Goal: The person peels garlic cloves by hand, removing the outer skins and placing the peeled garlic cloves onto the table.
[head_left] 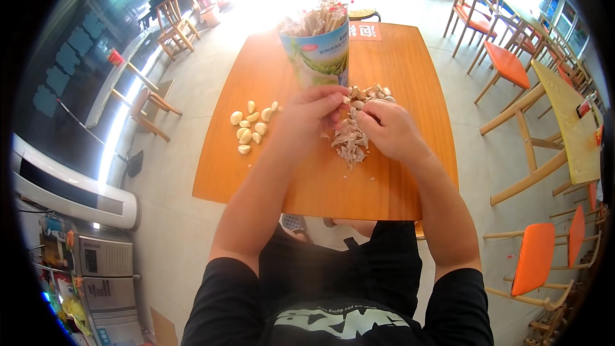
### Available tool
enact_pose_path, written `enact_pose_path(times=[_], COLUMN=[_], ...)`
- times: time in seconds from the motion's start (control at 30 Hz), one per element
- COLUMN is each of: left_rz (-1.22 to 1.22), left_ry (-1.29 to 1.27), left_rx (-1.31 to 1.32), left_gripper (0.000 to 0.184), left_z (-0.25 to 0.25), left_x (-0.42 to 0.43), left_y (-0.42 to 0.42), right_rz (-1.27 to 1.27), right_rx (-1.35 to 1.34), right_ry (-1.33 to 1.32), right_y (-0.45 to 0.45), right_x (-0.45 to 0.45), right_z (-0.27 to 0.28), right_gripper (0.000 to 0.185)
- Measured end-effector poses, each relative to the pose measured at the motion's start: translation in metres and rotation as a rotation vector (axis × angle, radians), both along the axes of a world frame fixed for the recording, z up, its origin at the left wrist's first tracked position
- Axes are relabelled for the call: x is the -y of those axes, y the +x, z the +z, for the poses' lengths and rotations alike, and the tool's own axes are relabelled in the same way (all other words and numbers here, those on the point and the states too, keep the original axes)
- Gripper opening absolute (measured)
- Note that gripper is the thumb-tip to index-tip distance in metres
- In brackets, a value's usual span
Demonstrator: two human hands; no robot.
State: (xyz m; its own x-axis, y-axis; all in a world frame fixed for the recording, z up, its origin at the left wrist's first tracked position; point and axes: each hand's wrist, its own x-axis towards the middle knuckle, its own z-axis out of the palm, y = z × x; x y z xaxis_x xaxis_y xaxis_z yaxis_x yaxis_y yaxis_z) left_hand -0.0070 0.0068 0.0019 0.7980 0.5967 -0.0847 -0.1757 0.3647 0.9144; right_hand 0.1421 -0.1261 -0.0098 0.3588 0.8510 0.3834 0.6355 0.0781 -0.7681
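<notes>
My left hand (pixel 318 110) is closed in a pinch, with a small pale garlic clove (pixel 346 100) at its thumb and fingertips. Just right of it, my right hand (pixel 392 129) is curled shut; what its fingers hold, if anything, is hidden. Between and below the hands lies a heap of papery garlic skins (pixel 350 141). Behind my right hand sit unpeeled garlic cloves (pixel 371 93) in a pile. Several peeled garlic cloves (pixel 245 134) are spread out left of my left forearm.
A tall printed tub (pixel 315 54) full of thin wrapped sticks stands behind my hands on the wooden table (pixel 391 186). A red-orange printed sheet (pixel 365 31) lies at the far edge. Chairs with orange seats (pixel 506 64) stand to the right, and a wooden chair (pixel 176 22) at far left.
</notes>
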Motion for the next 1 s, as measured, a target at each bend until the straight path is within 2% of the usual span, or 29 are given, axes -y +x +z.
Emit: enact_pose_path(times=[0.07,0.27,0.43,0.73,1.0], left_rz=[0.001,0.018,-0.041,0.002,-0.021], left_ry=[0.005,0.064,0.107,0.177,0.169], left_rx=[-0.006,-0.087,-0.137,-0.205,-0.21], left_gripper=[0.019,0.017,0.014,0.014,0.014], left_z=[0.0,0.001,0.003,0.002,-0.003], left_x=[0.0,0.003,0.004,0.007,0.004], left_y=[0.0,0.001,0.001,0.002,0.003], right_rz=[0.005,0.01,-0.041,-0.077,-0.077], right_rx=[0.049,-0.136,0.039,0.206,0.234], right_ry=[-0.004,0.168,0.249,0.277,0.287], right_y=[-0.001,-0.008,-0.01,-0.013,-0.013], right_x=[-0.001,-0.004,-0.004,-0.002,-0.004], right_z=[-0.002,0.0,-0.001,-0.001,-0.005], right_gripper=[0.009,0.01,0.007,0.005,0.006])
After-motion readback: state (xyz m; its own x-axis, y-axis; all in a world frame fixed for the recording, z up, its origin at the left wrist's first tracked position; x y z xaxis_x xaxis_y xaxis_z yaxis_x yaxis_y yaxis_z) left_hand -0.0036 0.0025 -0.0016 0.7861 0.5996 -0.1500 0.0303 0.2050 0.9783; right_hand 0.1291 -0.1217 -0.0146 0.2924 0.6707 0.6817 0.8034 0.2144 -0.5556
